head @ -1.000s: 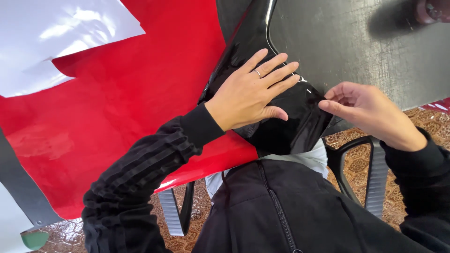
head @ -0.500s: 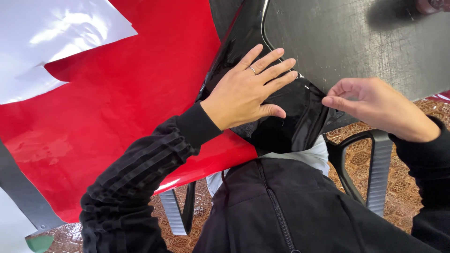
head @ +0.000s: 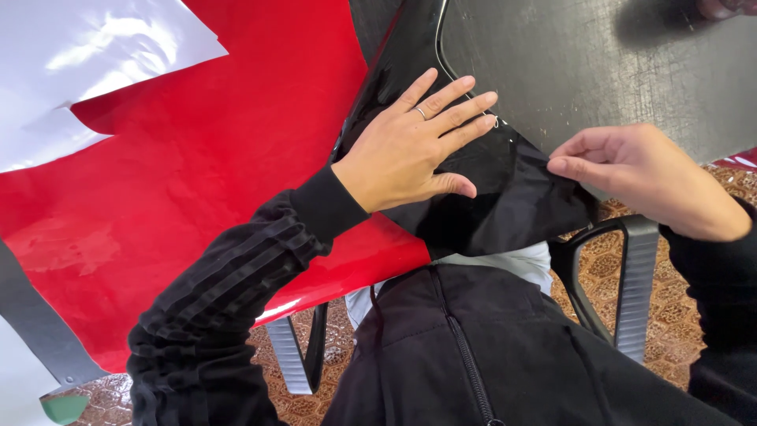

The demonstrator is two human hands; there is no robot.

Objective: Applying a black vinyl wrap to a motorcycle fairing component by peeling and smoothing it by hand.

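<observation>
Pressing flat with its fingers spread, the left hand [head: 410, 154] lay palm-down on a glossy black vinyl sheet [head: 505, 197], gripping nothing; a thin ring showed on one finger. That sheet draped over the near edge of the work surface, between the two hands, and its lower part hung in soft folds toward the person's lap. The right hand [head: 643, 177], just to the right, pinched the sheet's right edge between thumb and forefinger, closed on the film where it met a matte dark grey board [head: 583, 71]. The board filled the far right of the view, and the black sheet appeared to run up along its curved left edge, though the exact join was hard to make out. To the left spread a large shiny red vinyl sheet [head: 181, 205], reaching from the far side to the near edge, with a white glossy sheet [head: 87, 63] lying over its far left corner. Both arms wore black sleeves. Below, a black zipped jacket [head: 473, 347] and grey chair armrests [head: 635, 284] stood over a brown patterned floor [head: 678, 315].
</observation>
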